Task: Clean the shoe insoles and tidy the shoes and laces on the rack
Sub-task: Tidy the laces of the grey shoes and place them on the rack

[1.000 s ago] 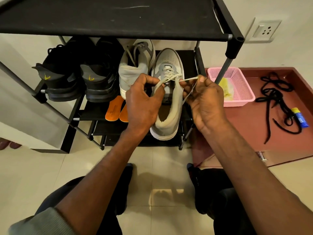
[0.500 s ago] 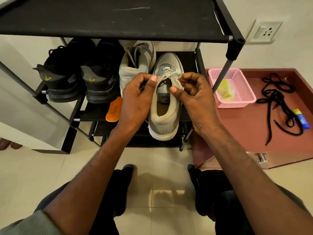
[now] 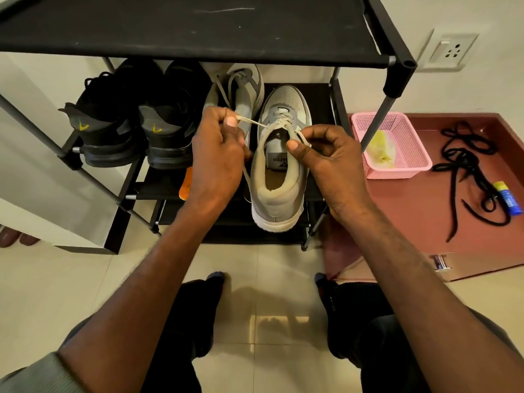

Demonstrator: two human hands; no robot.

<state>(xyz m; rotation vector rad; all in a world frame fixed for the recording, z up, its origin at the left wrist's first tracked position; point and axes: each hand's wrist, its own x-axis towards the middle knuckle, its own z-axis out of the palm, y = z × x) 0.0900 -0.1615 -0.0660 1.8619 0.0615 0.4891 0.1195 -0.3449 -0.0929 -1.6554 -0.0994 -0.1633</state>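
A grey sneaker (image 3: 279,199) stands heel toward me on the right of the black rack's middle shelf (image 3: 153,188). My left hand (image 3: 217,157) pinches one end of its pale lace (image 3: 252,122), pulled taut to the left. My right hand (image 3: 326,157) pinches the other lace end at the shoe's right collar. Its grey mate (image 3: 243,89) lies behind my left hand. Two black shoes (image 3: 136,120) with yellow marks sit at the shelf's left. An orange insole (image 3: 185,181) peeks out below my left hand, mostly hidden.
A pink basket (image 3: 408,168) holding a yellow cloth sits right of the rack on a maroon mat. Loose black laces (image 3: 465,168) and a blue-and-yellow tube (image 3: 509,197) lie further right. The rack's top shelf (image 3: 198,26) overhangs the shoes. My knees are on the tiled floor below.
My hands came together over the shoe's tongue, then parted. The left hand now draws the lace out to the left while the right holds near the collar.
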